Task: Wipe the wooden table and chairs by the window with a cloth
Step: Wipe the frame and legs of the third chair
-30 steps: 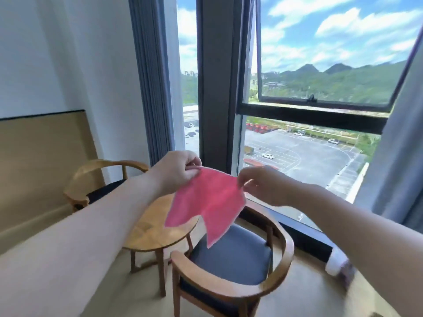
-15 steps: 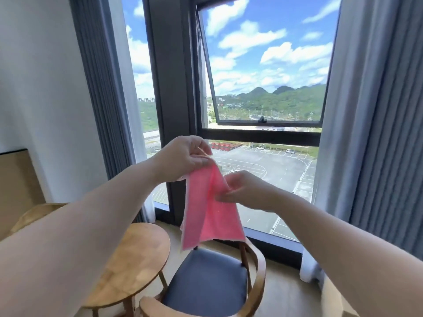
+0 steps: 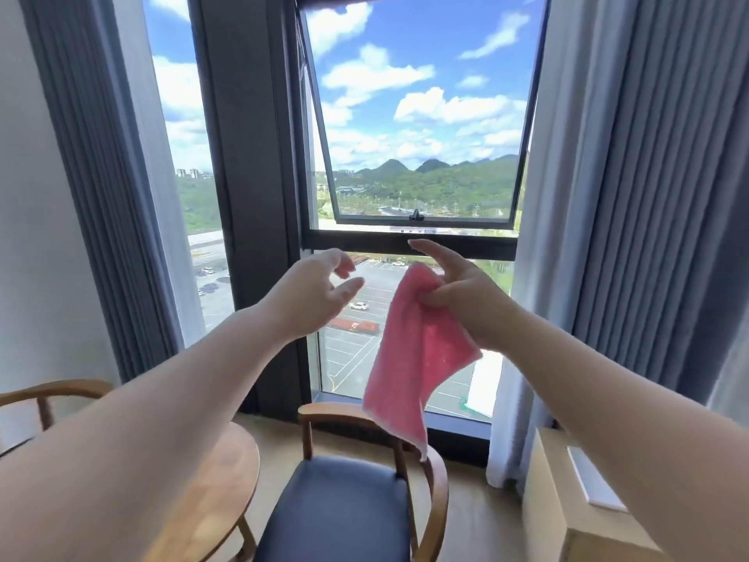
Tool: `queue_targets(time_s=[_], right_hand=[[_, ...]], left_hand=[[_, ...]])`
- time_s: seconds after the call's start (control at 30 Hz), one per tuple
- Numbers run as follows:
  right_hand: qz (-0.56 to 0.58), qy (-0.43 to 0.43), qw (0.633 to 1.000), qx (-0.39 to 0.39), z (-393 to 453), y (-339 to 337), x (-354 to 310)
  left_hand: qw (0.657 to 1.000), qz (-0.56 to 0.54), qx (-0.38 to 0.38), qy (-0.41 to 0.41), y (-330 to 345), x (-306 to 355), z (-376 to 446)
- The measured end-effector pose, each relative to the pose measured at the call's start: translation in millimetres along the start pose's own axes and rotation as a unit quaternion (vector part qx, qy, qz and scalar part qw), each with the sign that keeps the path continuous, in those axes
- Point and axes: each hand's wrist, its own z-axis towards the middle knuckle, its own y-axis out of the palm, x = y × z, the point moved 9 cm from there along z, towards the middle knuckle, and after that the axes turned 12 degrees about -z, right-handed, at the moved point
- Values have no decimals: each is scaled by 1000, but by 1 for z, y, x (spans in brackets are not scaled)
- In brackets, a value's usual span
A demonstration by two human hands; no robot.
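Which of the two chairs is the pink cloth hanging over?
The chair with the dark blue seat at bottom centre; the cloth dangles over its backrest. The other chair sits far left, beyond the table.

I stand in a high-rise bedroom or hotel room: tall dark-framed window (image 3: 421, 127), long grey curtains (image 3: 656, 196), round wooden counter (image 3: 219, 492), curved-back wooden armchair (image 3: 348, 500).

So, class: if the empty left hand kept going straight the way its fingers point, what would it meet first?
Probably the pink cloth hanging from the right hand; the left hand points rightward toward it across an open gap, though depth is unclear.
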Motion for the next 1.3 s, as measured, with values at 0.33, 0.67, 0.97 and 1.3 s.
queue_targets(time_s=[0.33,0.67,0.97,1.3], right_hand=[[-19,-13,993,113,16,-42,-1],[-33,-16,986,164,15,-95,30],[-48,33,984,168,10,-187,63],[-142,50,982,112,13,-233,56]], left_hand=[[954,-151,-203,-164,50,-30,-16],[933,-257,-155,-198,103,-15,-1],[954,-255,13,-160,108,14,57],[981,-148,57,-110,113,54,102]])
